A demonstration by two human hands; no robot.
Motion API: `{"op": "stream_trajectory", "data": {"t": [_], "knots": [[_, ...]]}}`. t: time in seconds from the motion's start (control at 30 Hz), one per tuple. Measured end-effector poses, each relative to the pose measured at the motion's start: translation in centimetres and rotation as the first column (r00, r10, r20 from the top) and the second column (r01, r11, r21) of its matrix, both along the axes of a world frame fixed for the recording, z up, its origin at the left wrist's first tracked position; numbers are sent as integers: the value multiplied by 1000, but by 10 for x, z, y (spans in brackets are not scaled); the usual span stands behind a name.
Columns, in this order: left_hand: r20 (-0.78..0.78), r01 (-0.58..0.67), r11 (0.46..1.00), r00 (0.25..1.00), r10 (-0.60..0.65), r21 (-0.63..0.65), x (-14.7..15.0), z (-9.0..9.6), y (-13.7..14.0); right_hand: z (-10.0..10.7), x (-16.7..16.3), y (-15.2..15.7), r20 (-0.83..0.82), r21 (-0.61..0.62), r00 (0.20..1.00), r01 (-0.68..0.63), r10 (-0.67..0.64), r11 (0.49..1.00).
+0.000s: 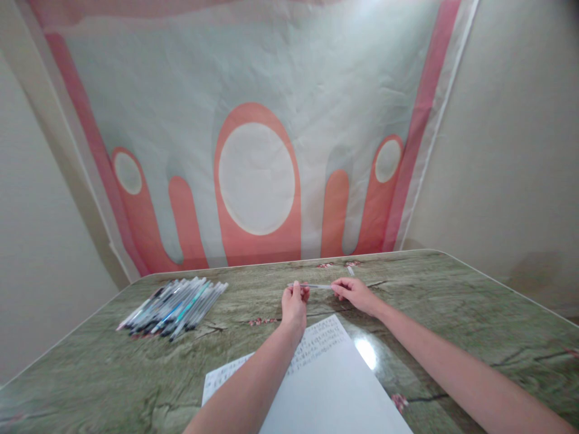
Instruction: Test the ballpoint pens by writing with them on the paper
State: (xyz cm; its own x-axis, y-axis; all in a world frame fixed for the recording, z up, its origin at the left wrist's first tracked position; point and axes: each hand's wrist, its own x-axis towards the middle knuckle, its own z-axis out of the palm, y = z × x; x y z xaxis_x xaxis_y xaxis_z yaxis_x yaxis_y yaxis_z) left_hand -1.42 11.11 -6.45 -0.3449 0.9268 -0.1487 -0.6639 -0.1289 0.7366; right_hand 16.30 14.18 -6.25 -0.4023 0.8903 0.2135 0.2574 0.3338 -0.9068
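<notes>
A slim, pale pen (321,286) is stretched level between my two hands, above the table. My left hand (295,304) pinches its left end between thumb and fingers. The right end is gripped by the closed fingertips of my right hand (355,293). Whether the pen is whole or only a part of one is too small to tell. Below the hands lies a white sheet of paper (332,386) with rows of handwriting near its top; my left forearm crosses over it and hides part of the writing.
A heap of pens (176,307), mostly clear-barrelled with some blue and teal, lies on the left of the wood-patterned table (452,313). Behind my right hand is a small whitish piece (350,271). A printed cloth backdrop (312,90) hangs beyond the table's far edge.
</notes>
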Motion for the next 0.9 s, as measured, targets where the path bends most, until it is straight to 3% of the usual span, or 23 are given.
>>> {"op": "stream_trajectory", "data": {"t": [0.67,0.77,0.9], "knots": [[-7,8,1000,1000,-8,-4,-1,-2,1,4,3,-3,97,140,995,1,-15,990],[-9,2,1000,1000,-2,-4,-1,-2,1,7,13,3,114,90,993,-31,20,995],[-9,-5,1000,1000,5,-18,-1,-2,2,11,31,12,163,-74,981,-95,106,993]]}}
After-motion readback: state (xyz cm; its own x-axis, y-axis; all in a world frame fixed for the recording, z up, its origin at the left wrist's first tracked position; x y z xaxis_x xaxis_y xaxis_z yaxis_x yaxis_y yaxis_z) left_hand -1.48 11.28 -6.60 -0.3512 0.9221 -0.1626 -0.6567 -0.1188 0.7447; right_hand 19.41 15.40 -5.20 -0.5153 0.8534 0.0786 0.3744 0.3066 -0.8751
